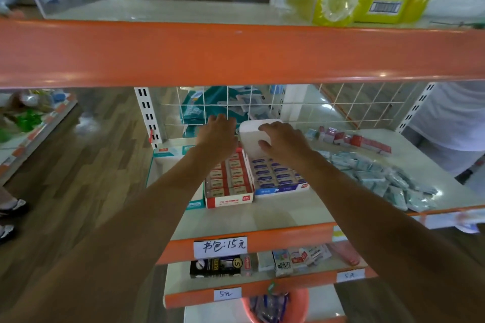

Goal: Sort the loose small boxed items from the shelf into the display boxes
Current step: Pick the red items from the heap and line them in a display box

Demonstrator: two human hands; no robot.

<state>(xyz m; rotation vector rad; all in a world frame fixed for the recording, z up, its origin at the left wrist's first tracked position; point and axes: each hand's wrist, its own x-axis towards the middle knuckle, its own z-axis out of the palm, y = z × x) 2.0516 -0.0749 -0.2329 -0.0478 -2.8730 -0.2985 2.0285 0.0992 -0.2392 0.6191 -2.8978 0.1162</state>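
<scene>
Both bare forearms are being stretched forward from the bottom of the view, under the orange beam (236,52) of the upper shelf. On the middle shelf (262,212), three display boxes are being kept side by side: a teal one (168,155) at the left, a red one (229,183) filled with rows of small red-and-white boxes, and a blue one (278,176) filled with small blue-labelled boxes. The left hand (217,136) is being held above the back of the red display box, fingers reaching toward the white wire grid (262,105); whether anything is being gripped cannot be told. The right hand (283,141) is being rested on the raised white lid (252,136) of the blue display box, fingers spread over its top edge and thumb pressed on its face. Loose small items are lying on the shelf to the right: a row of red-and-white boxes (354,140) near the back, and a heap of pale teal packets (388,181) nearer the front edge. A handwritten price tag (220,245) is being displayed on the shelf's orange front.
</scene>
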